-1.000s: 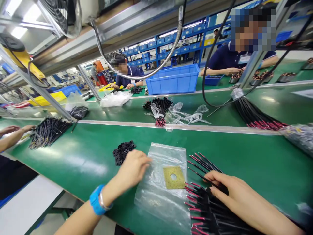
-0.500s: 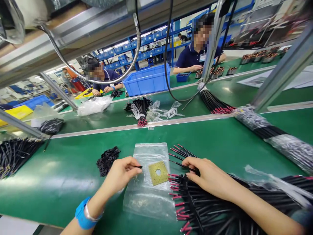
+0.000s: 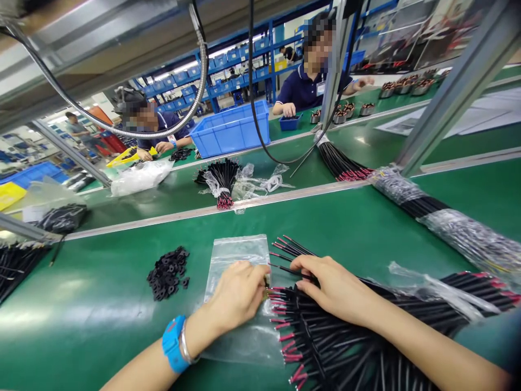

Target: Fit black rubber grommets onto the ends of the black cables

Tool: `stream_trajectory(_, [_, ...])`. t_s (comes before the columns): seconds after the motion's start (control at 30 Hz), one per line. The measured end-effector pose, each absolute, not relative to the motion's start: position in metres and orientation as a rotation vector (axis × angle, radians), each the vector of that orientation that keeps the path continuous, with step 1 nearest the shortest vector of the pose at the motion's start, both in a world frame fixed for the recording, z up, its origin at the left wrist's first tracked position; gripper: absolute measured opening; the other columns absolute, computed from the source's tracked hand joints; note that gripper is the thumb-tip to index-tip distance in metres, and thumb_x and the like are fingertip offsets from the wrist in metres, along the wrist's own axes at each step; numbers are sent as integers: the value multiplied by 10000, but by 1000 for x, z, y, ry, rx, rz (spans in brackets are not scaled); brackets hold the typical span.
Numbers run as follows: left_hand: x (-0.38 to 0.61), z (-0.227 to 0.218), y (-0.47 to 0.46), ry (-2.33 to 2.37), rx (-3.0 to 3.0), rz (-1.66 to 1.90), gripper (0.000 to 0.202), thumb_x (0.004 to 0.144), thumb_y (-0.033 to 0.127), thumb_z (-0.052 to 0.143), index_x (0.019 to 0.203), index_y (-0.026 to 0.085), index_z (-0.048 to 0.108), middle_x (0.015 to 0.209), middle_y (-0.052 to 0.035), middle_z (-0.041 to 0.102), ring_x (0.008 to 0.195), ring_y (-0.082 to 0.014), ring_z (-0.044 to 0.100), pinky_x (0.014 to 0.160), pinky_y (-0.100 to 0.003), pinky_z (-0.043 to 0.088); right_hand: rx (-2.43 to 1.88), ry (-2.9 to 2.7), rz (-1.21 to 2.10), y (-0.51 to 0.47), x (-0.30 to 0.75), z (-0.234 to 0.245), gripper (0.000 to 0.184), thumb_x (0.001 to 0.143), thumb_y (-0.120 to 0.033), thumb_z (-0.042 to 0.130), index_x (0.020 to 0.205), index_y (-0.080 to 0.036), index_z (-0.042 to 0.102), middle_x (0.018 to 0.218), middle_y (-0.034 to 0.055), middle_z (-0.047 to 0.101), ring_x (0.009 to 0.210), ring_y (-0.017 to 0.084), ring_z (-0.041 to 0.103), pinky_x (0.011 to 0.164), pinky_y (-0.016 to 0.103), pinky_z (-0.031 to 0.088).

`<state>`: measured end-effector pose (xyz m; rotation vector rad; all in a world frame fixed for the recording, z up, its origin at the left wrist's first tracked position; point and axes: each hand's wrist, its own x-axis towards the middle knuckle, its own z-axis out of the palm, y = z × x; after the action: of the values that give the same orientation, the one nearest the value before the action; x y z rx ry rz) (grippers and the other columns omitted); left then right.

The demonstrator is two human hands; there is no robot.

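Observation:
My left hand (image 3: pixel 240 290) is closed in a pinch over a clear zip bag (image 3: pixel 240 247). A small black part, seen at its fingertips a moment earlier, is now mostly hidden by the fingers. These fingertips are close to the stripped tip of a black cable (image 3: pixel 287 268); whether they touch is unclear. My right hand (image 3: pixel 329 288) grips that cable between thumb and fingers, near its end. Below it spreads a large bundle of black cables (image 3: pixel 345 347) with red-tipped ends. Left of the bag lies a pile of small black parts (image 3: pixel 167 274). The yellowish square plate is almost wholly covered by my left hand.
A metal rail (image 3: pixel 163 217) crosses behind the work area. Beyond it are a tied cable bundle (image 3: pixel 222 182) and a blue bin (image 3: pixel 230 130). Plastic-wrapped cables (image 3: pixel 431 209) lie at right. Two co-workers sit across the bench. A black cord (image 3: pixel 254 108) hangs overhead.
My left hand has moved right, from left of the yellowish plate to over it and up to the cable tip. My right hand keeps its grip on the cable. The view has shifted slightly.

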<state>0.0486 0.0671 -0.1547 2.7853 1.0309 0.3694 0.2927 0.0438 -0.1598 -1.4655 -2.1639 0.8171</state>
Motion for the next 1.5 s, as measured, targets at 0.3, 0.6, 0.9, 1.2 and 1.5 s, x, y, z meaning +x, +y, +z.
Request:
stream_trajectory(0.3, [4, -175, 124, 1404, 2427, 537, 191, 893, 209, 371, 1074, 167, 418, 1011, -21, 507, 913, -101, 492, 830, -269, 411, -1463, -2166, 808, 43, 293, -157, 202, 882, -284, 446, 1042, -186, 521, 955, 2, 554, 868, 130, 485, 815, 313, 324])
stream_trajectory(0.6, [52, -151, 98, 1242, 1885, 878, 255, 896, 318, 473, 1051, 130, 396, 925, -34, 520, 822, -71, 519, 763, -214, 443, -1359, -1959, 890, 42, 292, -147, 257, 926, -380, 394, 1001, -210, 571, 822, -24, 549, 712, 79, 474, 691, 229, 349])
stream_trajectory(0.9, [85, -150, 73, 1093, 1461, 964, 328, 870, 350, 530, 993, 122, 329, 871, -13, 433, 746, -65, 540, 763, -260, 503, -1379, -1934, 925, 41, 290, -144, 242, 890, -345, 426, 905, -179, 602, 666, -20, 497, 602, 81, 395, 631, 225, 307])
stream_trajectory(1.2, [79, -154, 63, 1159, 1678, 982, 286, 903, 367, 494, 966, 126, 353, 896, -40, 490, 819, -107, 577, 701, -232, 472, -1378, -1958, 934, 44, 289, -147, 240, 890, -353, 426, 891, -190, 602, 630, -33, 492, 574, 73, 400, 603, 228, 293])
stream_trajectory(1.5, [72, -170, 60, 1129, 1926, 1107, 161, 898, 237, 505, 989, 164, 394, 905, -25, 526, 838, -99, 573, 746, -255, 497, -1380, -1907, 987, 42, 290, -144, 252, 872, -360, 437, 872, -198, 629, 593, -37, 483, 530, 63, 378, 546, 213, 282])
